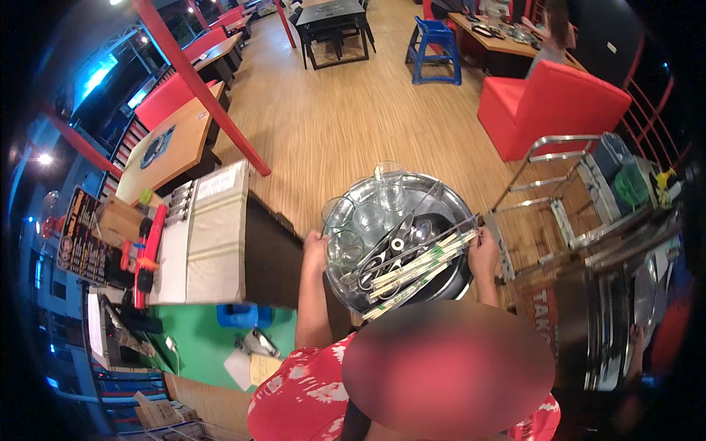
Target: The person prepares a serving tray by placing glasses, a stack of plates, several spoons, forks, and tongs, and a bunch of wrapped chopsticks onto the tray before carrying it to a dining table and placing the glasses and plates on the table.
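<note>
In front of me, a round metal tray [454,192] is held up between my two hands. My left hand [315,248] grips its left rim and my right hand [483,256] grips its right rim, near the chopstick ends. Several clear glasses [369,218] stand at the tray's far left side. Paper-wrapped chopsticks [417,270] lie in a bundle across the near right part. Metal tongs [409,218] and scissors [397,245] with dark handles lie in the middle. Under the chopsticks a black dish [450,284] shows in part.
A counter [213,242] stands close on my left. At right are a metal rack [551,198] and a red sofa seat [551,106]. Ahead are a red post [202,88], a blue stool [435,51] and a black table [332,11]. People sit by the far right table [471,26].
</note>
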`<state>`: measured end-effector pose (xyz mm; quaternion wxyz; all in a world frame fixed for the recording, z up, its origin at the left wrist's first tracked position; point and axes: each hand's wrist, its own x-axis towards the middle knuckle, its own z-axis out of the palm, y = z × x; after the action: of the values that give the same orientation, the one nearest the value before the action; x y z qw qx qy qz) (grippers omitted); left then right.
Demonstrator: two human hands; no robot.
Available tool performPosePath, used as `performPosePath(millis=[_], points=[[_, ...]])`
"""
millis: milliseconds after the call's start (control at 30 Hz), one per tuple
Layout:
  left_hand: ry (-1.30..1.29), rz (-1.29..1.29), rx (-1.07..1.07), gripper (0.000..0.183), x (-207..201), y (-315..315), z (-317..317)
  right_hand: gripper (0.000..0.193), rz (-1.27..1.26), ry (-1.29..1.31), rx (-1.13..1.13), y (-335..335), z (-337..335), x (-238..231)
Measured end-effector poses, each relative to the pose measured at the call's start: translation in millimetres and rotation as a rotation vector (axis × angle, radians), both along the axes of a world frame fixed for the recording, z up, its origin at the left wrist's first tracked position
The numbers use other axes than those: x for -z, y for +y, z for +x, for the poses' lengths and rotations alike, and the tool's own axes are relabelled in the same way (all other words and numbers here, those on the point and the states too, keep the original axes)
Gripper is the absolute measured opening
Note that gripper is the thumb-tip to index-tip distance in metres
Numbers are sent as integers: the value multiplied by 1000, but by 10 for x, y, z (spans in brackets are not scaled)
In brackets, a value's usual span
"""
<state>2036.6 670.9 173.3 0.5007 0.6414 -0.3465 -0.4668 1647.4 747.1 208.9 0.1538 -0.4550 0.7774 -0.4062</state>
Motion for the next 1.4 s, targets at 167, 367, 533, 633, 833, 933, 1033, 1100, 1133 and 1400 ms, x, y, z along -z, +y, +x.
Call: performPosePath(millis=[167,367,533,633,833,933,1033,1100,1133,1400], points=[[-41,-81,-14,14,172,-239,212,17,-52,44,-106,-632,89,84],[-218,-32,-174,11,-42,-740,245,15,-99,-23,-157,-1459,262,199],[-341,-20,-276,12,213,-1232,664,16,-56,-49,-225,-2129,422,229],[-360,-55,-285,13,655,-1166,1255,18,-120,-18,-367,-2473,715,310],[-260,-97,-430,14,187,-1410,1146,19,-47,-78,-484,-3228,996,98],[-335,-69,-485,15,-85,-1626,1152,20,-85,-52,-505,-3637,1189,21],[-335,-38,-533,15,-447,-1944,1223,21,-149,-55,-573,-4154,1387,-160],[-348,-66,-538,15,-440,-2069,1326,21,-184,-51,-622,-4349,1462,-164],[-377,-46,-553,15,-347,-2109,1407,20,-159,-37,-611,-4412,1496,-130],[-133,-93,-583,13,-508,-2818,1701,16,-167,-93,-614,-5177,1884,-102]])
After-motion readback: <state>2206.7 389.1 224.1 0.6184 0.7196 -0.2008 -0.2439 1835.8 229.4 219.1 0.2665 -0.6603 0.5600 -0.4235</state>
